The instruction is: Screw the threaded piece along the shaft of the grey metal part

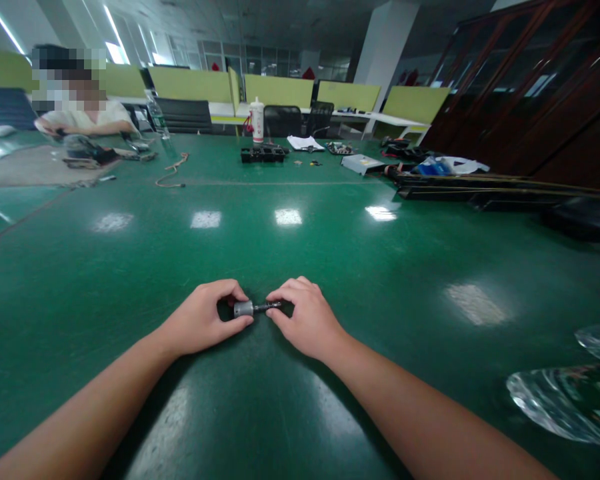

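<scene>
A small silver metal cylinder (243, 309) with a dark rod (260, 307) coming out of its right end lies level, low over or on the green table (300, 247). Its exact kind cannot be made out. My left hand (205, 313) curls round the cylinder, thumb below and index finger above. With thumb and fingertips, my right hand (305, 313) pinches the rod near its far end, which passes partly between the fingers. Both hands face each other, a short stretch of rod showing between them.
Clear plastic bottles (560, 403) lie at the right edge. Farther back are a cord (173, 172), a black part (264, 155), a white bottle (257, 120), a metal box (363, 164) and long black parts (440, 190). A person (87, 113) sits at the far left.
</scene>
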`<state>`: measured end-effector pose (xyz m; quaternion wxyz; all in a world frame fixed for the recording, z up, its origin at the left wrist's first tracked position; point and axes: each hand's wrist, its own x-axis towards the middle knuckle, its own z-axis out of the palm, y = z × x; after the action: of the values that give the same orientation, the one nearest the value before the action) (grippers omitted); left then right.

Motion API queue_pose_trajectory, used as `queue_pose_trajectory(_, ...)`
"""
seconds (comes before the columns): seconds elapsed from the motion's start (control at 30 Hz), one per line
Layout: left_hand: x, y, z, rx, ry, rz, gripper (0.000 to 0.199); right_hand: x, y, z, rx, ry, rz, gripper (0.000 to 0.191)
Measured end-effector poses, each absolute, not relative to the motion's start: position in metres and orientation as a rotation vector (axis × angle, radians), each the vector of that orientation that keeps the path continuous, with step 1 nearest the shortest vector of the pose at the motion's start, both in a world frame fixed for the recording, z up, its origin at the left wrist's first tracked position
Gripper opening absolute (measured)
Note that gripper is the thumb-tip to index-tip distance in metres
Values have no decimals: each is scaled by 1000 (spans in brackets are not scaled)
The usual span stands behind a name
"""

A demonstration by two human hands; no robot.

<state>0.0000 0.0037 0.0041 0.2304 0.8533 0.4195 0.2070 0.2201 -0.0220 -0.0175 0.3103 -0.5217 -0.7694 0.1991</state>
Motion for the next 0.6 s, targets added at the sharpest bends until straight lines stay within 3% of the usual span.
queue_pose_trajectory(0.6,-2,6,3,2365,1183,592,17,222,-20,-20,-1471,-2013,464,14)
